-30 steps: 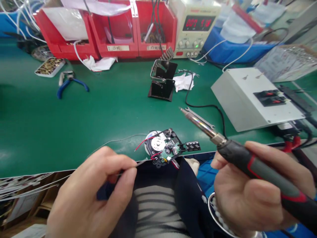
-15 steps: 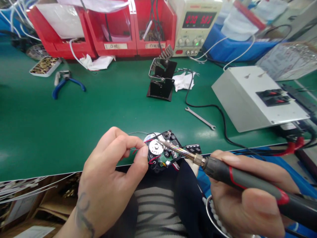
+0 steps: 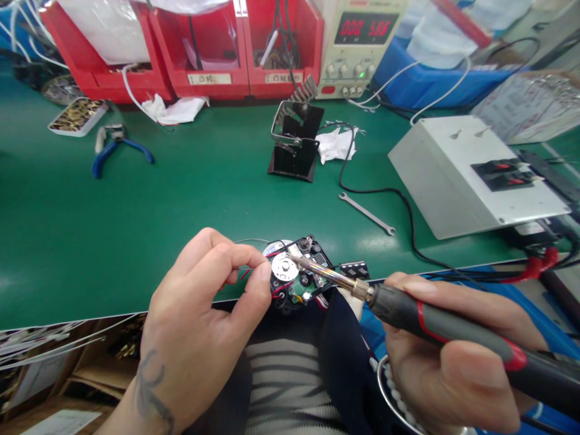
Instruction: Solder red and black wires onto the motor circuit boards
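My right hand (image 3: 457, 344) is wrapped round the dark handle of a soldering iron (image 3: 408, 311). The iron points left, its tip over a small black electronic assembly (image 3: 301, 275) at the table's front edge. On that assembly I see a round white disc, a green circuit board and red, black and yellow wires. Just left of it, my left hand (image 3: 208, 302) pinches with thumb and forefinger at a thin red wire (image 3: 246, 273), part of which the fingers hide. Whether the tip touches the assembly is hard to make out.
Behind are a black iron stand (image 3: 294, 142), an open-end wrench (image 3: 367, 214), blue-handled cutters (image 3: 120, 145) and a tray of brass parts (image 3: 78, 116). Red bins (image 3: 199, 78) and a power supply (image 3: 357, 54) line the back. A grey switch box (image 3: 475, 181) stands right, the iron's cord beside it.
The view has shifted slightly. Both hands, the soldering iron and the assembly keep nearly the same places, with the left hand still pinching beside the disc.
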`<state>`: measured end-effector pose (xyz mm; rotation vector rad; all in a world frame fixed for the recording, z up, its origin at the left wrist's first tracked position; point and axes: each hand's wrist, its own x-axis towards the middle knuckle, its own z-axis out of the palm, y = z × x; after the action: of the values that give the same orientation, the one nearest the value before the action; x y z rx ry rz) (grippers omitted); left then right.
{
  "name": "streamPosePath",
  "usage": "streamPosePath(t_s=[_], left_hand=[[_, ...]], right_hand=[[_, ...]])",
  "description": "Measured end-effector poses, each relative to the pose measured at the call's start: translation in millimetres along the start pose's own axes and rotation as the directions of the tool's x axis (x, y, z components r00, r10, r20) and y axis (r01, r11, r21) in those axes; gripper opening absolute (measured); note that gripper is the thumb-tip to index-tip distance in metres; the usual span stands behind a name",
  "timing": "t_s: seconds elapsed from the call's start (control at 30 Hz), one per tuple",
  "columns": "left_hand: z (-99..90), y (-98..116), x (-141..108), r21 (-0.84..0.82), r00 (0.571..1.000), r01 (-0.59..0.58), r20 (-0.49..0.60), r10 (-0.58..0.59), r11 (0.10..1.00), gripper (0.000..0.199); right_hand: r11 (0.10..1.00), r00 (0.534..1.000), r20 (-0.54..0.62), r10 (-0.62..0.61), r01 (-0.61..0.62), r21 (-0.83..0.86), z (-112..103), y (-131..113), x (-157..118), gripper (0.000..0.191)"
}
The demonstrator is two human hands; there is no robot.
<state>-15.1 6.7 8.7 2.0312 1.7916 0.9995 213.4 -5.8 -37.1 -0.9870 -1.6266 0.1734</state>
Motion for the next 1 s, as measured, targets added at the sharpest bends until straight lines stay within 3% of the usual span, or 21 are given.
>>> streamPosePath(t_s=[0.23, 0.37, 0.57, 0.77, 0.93, 1.0], left_hand=[[-0.1, -2, 2, -0.006, 1.000, -0.009, 0.010, 0.009, 1.000, 0.016], [-0.7, 0, 2, -0.004, 1.000, -0.004, 0.013, 0.004, 1.000, 0.015], [-6.5, 0, -5, 0.005, 1.000, 0.014, 0.000, -0.014, 1.000, 0.016], [-9.7, 0, -8, -0.043, 0.998, 0.006, 0.056, -0.003, 0.999, 0.016], [-10.0, -1, -9, -0.051, 0.997, 0.019, 0.071, -0.016, 0.999, 0.017], [-10.2, 0, -9, -0.065, 0.997, 0.024, 0.074, -0.019, 0.998, 0.017]], right_hand=[[0.994, 0.993, -0.049, 0.107, -0.106, 0.024, 1, -1, 3, 0.032], [0.998, 0.998, -0.014, 0.059, -0.060, -0.028, 4, -1, 5, 0.035], [0.998, 0.970, -0.240, 0.034, -0.045, -0.042, 19, -5, 7, 0.028], [0.997, 0.986, -0.153, 0.059, -0.066, -0.039, 11, -9, 1, 0.034], [0.967, 0.964, -0.093, 0.250, -0.243, 0.082, 1, -12, -4, 0.031], [0.963, 0.961, -0.074, 0.265, -0.260, 0.078, -2, -13, -4, 0.030]])
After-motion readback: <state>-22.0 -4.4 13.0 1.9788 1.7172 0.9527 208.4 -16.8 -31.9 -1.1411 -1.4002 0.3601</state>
